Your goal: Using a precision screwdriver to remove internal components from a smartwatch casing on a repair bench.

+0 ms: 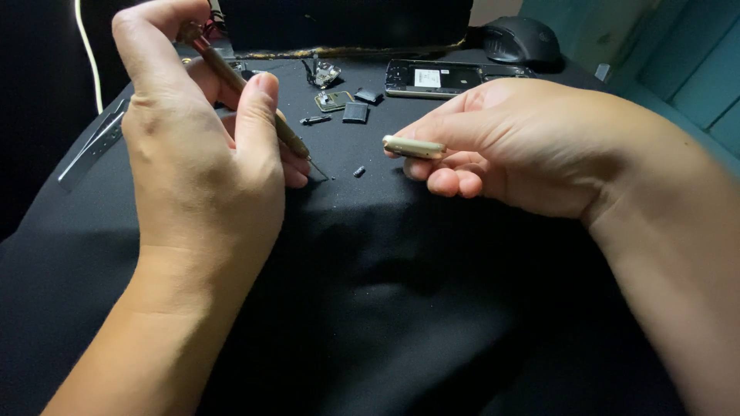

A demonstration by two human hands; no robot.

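Observation:
My left hand [196, 146] grips a thin precision screwdriver [287, 139] with a brown handle, its tip touching the black cloth [385, 293] near a tiny dark part [359, 171]. My right hand [524, 146] pinches a small flat gold-coloured strip [414, 147] between thumb and fingers, held just above the cloth to the right of the screwdriver tip. Further back lie small phone parts: a greenish circuit piece [333, 101], two dark square pieces [356, 112] [369, 95] and a short dark bar [315, 119].
An opened phone body [443, 78] lies at the back with a black computer mouse [523, 38] behind it. A metal tool [96, 142] rests at the cloth's left edge. A pale cable [86, 46] runs down at the far left. Teal boards stand at the right.

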